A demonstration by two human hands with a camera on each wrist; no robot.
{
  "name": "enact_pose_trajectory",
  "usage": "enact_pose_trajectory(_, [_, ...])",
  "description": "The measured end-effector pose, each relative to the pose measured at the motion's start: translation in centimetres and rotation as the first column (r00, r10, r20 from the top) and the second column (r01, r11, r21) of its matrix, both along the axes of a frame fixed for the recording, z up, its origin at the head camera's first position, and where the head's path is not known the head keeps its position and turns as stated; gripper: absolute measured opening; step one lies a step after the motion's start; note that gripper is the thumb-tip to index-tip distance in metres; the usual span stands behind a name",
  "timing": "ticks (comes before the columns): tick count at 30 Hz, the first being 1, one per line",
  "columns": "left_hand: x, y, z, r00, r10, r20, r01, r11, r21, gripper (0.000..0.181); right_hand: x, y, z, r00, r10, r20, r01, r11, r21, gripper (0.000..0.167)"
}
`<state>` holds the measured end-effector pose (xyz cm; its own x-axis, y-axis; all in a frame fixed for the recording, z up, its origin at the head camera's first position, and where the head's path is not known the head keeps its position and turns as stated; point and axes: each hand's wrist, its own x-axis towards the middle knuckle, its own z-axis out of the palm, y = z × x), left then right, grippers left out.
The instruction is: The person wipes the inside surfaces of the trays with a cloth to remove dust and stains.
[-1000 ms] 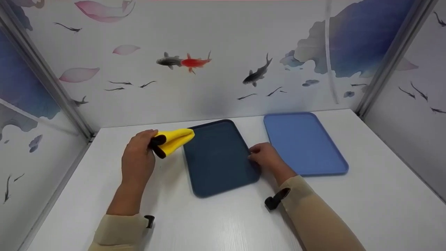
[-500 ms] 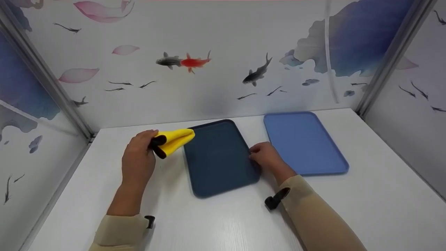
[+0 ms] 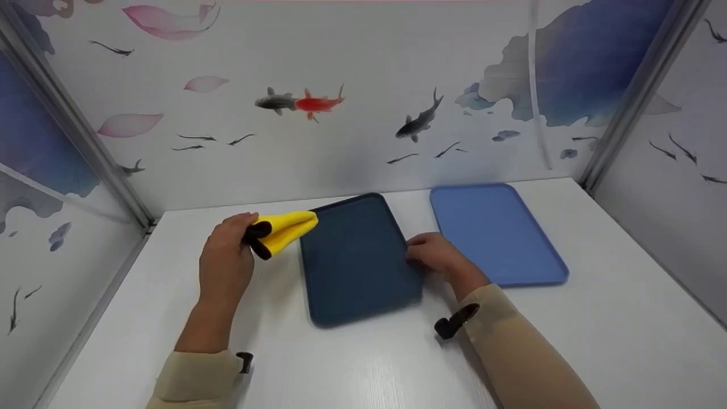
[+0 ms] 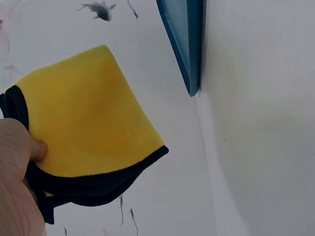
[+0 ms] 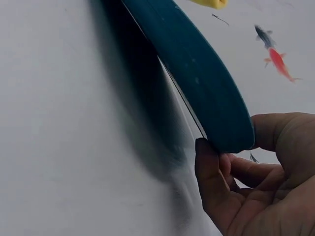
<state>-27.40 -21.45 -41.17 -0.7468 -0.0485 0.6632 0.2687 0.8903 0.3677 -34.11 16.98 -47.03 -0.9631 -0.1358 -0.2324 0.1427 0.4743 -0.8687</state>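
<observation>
Right fingers [image 5: 209, 169] are edge-pinching the dark tray [image 3: 358, 255]; left fingers [image 4: 38, 149] are gripping the yellow cloth [image 4: 93, 113]. Tray weight beyond the right fingers is risking slippage.

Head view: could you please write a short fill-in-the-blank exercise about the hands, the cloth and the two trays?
1. The left hand holds a folded cloth whose main colour is ____.
2. The trim of the cloth is ____.
3. The right hand grips the tray with the ____ shade of blue.
4. The other tray lies to the ____ of the gripped one.

Missing words: yellow; black; darker; right.
</observation>
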Motion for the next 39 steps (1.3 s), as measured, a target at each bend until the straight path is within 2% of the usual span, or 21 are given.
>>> enact_pose_trajectory(5, [0.0,0.0,-0.2,1.0,-0.002,0.001,0.002,1.0,0.007,0.038,-0.1,0.3,-0.2,0.994,-0.02,0.11,0.035,0.99,-0.134,0.043])
enact_pose_trajectory(10, [0.2,0.0,-0.2,1.0,0.002,0.01,-0.003,1.0,0.009,0.038,-0.1,0.2,-0.4,0.976,-0.018,0.216,0.083,0.953,-0.293,0.014])
enact_pose_trajectory(13, [0.2,0.0,-0.2,1.0,0.001,0.013,-0.001,1.0,0.011,0.039,0.0,0.1,-0.5,0.968,0.001,0.251,0.089,0.933,-0.35,0.021])
enact_pose_trajectory(17, [0.3,0.0,-0.2,1.0,0.002,0.007,-0.002,1.0,0.011,0.038,0.0,0.1,-0.7,0.96,0.026,0.277,0.096,0.903,-0.418,0.017])
enact_pose_trajectory(25, [0.3,0.1,-0.2,1.0,0.011,0.018,-0.012,1.0,0.011,0.039,-0.2,0.2,-1.2,0.953,0.066,0.296,0.114,0.827,-0.55,0.017])
enact_pose_trajectory(29, [0.3,0.2,-0.1,0.999,0.016,0.028,-0.017,1.0,0.007,0.039,-0.1,0.3,-1.3,0.957,0.069,0.282,0.111,0.809,-0.577,0.015])
enact_pose_trajectory(33, [0.3,0.2,-0.1,0.999,0.019,0.031,-0.019,1.0,0.005,0.04,0.0,0.6,-1.3,0.959,0.101,0.266,0.084,0.791,-0.606,0.014])
enact_pose_trajectory(39, [0.2,0.1,0.1,0.999,0.012,0.039,-0.012,1.0,0.015,0.039,0.2,0.8,-1.1,0.957,0.171,0.232,0.034,0.731,-0.682,0.022])
